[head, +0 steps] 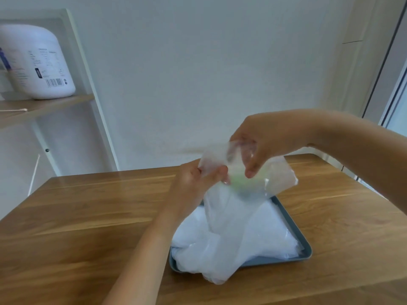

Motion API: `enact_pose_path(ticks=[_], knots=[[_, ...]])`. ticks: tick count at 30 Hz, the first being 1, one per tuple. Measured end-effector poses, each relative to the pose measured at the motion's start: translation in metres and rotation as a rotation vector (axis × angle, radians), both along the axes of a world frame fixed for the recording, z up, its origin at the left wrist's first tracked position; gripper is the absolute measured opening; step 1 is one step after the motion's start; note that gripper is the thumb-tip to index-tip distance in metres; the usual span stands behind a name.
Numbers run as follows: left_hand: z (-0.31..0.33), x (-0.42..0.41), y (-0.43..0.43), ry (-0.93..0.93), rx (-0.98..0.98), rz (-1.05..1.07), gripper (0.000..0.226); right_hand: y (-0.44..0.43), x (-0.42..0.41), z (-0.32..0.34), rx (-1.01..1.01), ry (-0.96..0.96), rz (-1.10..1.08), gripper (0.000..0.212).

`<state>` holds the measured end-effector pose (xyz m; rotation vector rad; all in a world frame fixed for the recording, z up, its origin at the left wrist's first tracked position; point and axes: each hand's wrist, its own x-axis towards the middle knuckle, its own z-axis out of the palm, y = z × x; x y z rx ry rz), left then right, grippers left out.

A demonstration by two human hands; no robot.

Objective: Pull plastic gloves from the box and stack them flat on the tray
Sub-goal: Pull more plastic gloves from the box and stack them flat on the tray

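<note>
Clear plastic glove (222, 208), pinched at top by left hand (193, 179) and right hand (259, 142), hangs onto stacked gloves (268, 230) on blue-grey tray (306, 245).

We can read no word or number here. The only print sits on the white container (37, 62) standing on the wooden shelf (55, 102) at the upper left. On its side we see a barcode (54, 82) near the bottom, with digits beneath it too blurred to read. Above that is a small dark rectangular label (38, 73), and beside and above it run rows of fine grey print, all too soft to make out. A blue strip (4, 59) at the container's left edge shows no legible lettering either.
</note>
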<state>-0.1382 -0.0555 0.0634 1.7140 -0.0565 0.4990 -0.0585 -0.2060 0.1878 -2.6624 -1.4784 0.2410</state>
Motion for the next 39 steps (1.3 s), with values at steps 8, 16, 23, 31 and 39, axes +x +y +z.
enact_pose_path(ticks=[8, 16, 23, 31, 39], knots=[[0.005, -0.014, 0.036, 0.109, -0.011, -0.008, 0.023, -0.016, 0.011, -0.037, 0.526, 0.540, -0.117, 0.009], [0.018, -0.028, 0.063, 0.409, 0.061, -0.082, 0.032, -0.029, 0.017, -0.072, 0.493, 0.717, -0.270, 0.030], [-0.010, 0.002, 0.060, 0.609, 0.367, 0.011, 0.024, -0.035, 0.033, -0.134, 0.405, 0.623, -0.375, 0.021], [-0.037, 0.018, 0.067, 0.818, 0.646, 0.111, 0.023, -0.038, 0.054, -0.180, 0.295, 0.405, -0.441, 0.024], [-0.042, 0.020, 0.055, 0.534, 0.768, 0.470, 0.027, -0.039, 0.055, -0.188, 0.294, 0.364, -0.404, 0.012]])
